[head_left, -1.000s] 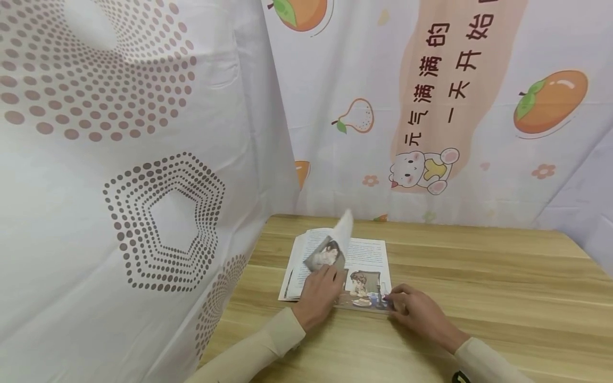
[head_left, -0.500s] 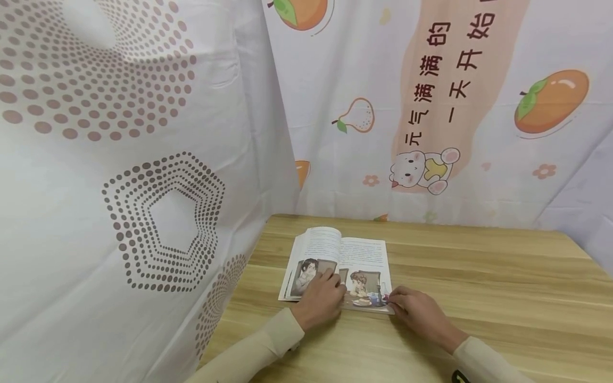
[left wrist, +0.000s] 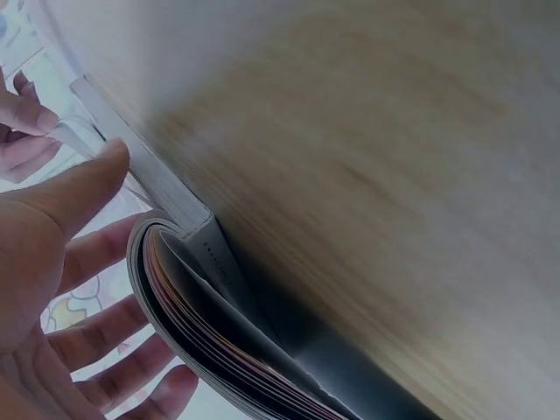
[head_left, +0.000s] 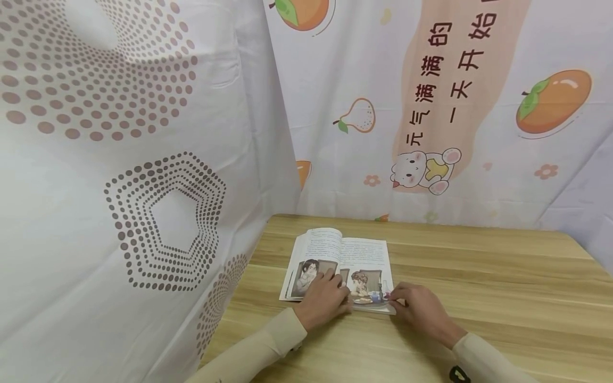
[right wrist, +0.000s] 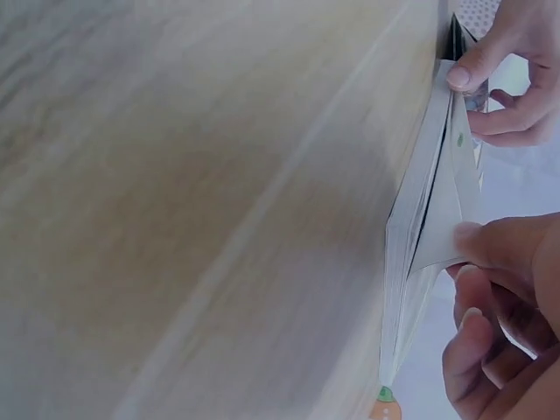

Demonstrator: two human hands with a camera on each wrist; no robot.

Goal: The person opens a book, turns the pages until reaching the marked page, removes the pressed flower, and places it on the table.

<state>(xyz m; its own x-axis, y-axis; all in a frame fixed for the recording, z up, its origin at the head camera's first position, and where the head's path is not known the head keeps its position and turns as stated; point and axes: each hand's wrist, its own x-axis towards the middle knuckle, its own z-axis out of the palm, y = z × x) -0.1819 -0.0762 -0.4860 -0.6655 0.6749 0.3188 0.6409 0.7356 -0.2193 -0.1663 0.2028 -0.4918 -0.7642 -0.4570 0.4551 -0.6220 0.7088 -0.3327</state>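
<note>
An open illustrated book (head_left: 365,252) lies on the wooden table, with text above and a drawing below on each page. My left hand (head_left: 323,299) rests across the middle fold at the lower part of the book, its fingers spread along the pages in the left wrist view. At the lower right corner, my right hand (head_left: 422,310) pinches the corner of a page (right wrist: 440,229) between thumb and forefinger. That page bows up off the stack beneath it in the right wrist view. The curved page block (left wrist: 227,350) rises on the left side of the fold.
The wooden table (head_left: 479,271) stretches off to the right of the book. A white curtain with dot patterns (head_left: 172,223) hangs close on the left. Behind the table hangs a fruit-print cloth (head_left: 335,175).
A page that stood raised has fallen flat on the left side, showing a drawn figure there. My left hand stays near the fold; my right hand now lifts the right page's corner.
</note>
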